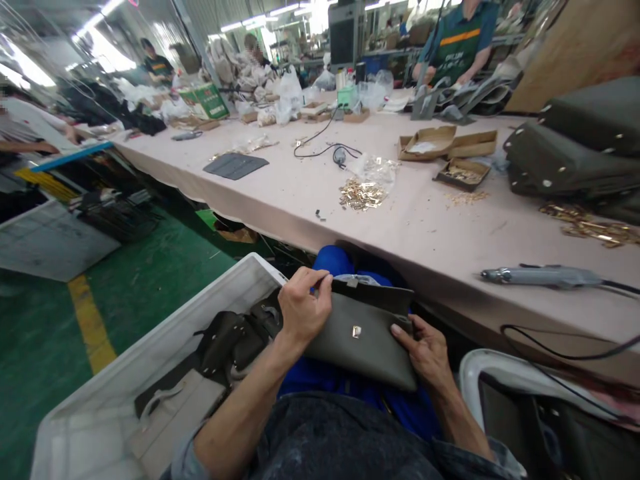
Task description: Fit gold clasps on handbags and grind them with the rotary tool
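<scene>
A single head-worn camera looks forward and down from behind and above the fingers, near enough that both forearms show, and faces across the long surface beyond those fingers.

Dark mottled top, greyish cuffs, blue trousers

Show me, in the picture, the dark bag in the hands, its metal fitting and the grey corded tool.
Dark bag (374, 351), head view: on its front panel.
Metal fitting (357, 331), head view: on its middle.
Grey corded tool (547, 275), head view: on its body.
</scene>
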`<state>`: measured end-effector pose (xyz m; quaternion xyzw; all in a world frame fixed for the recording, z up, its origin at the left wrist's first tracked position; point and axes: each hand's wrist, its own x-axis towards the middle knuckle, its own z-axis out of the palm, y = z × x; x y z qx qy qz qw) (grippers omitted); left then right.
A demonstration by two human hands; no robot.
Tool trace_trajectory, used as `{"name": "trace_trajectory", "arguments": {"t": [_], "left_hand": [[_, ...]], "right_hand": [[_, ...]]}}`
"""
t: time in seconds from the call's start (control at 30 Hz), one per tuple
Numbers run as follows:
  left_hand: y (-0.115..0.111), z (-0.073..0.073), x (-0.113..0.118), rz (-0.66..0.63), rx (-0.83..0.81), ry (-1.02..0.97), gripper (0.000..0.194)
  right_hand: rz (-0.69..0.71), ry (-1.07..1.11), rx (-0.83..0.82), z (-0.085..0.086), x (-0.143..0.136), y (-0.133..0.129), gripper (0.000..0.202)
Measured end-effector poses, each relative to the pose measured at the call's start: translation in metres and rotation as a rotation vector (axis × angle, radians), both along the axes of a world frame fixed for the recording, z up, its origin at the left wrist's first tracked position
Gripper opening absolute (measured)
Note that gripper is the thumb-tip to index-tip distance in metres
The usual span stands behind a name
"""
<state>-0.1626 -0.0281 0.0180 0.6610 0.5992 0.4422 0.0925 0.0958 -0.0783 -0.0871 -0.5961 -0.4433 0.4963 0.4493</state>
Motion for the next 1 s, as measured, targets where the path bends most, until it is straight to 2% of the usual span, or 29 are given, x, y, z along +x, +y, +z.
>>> {"name": "trace_trajectory", "arguments": {"t": [0.07,0.1,0.17,0.23,0.33,0.4,0.53,0.67,0.77,0.9,1.0], "left_hand": [[-0.004,0.003,0.004,-0.006,-0.097,-0.135,0.023],[-0.004,0.003,0.007,-0.033,-0.198,-0.247,0.027],[0.001,0.001,0.013,-0.116,-0.449,-0.54,0.036],[0.009,-0.005,0.019,-0.201,-0.627,-0.835,0.043],[0.017,-0.013,0.024,-0.3,-0.651,-1.141,0.046],[0.019,-0.016,0.026,-0.361,-0.61,-1.228,0.048],[0.019,-0.021,0.033,-0.39,-0.492,-1.144,0.044],[0.012,-0.026,0.043,-0.282,-0.331,-0.925,0.031],[0.006,-0.027,0.048,-0.219,-0.17,-0.803,0.013],[0.014,-0.016,0.036,-0.103,0.009,-0.674,0.007],[0.04,0.001,0.014,0.04,-0.004,-0.671,0.017]], "right_hand": [[0.006,-0.03,0.007,0.0,0.001,0.001,0.049],[0.01,-0.048,0.013,-0.001,0.002,0.002,0.049],[0.015,-0.099,0.03,-0.001,0.002,0.003,0.051],[0.019,-0.158,0.043,0.0,0.001,0.004,0.052],[0.003,-0.226,0.052,0.001,-0.001,0.003,0.055],[-0.013,-0.258,0.063,0.002,-0.001,0.002,0.056],[-0.008,-0.299,0.079,0.002,-0.002,0.001,0.054],[-0.063,-0.325,0.099,0.001,-0.004,0.001,0.055],[-0.088,-0.329,0.095,0.0,-0.005,0.001,0.057],[-0.056,-0.304,0.077,-0.001,-0.003,0.0,0.057],[-0.041,-0.287,0.089,-0.002,-0.001,-0.002,0.055]]}}
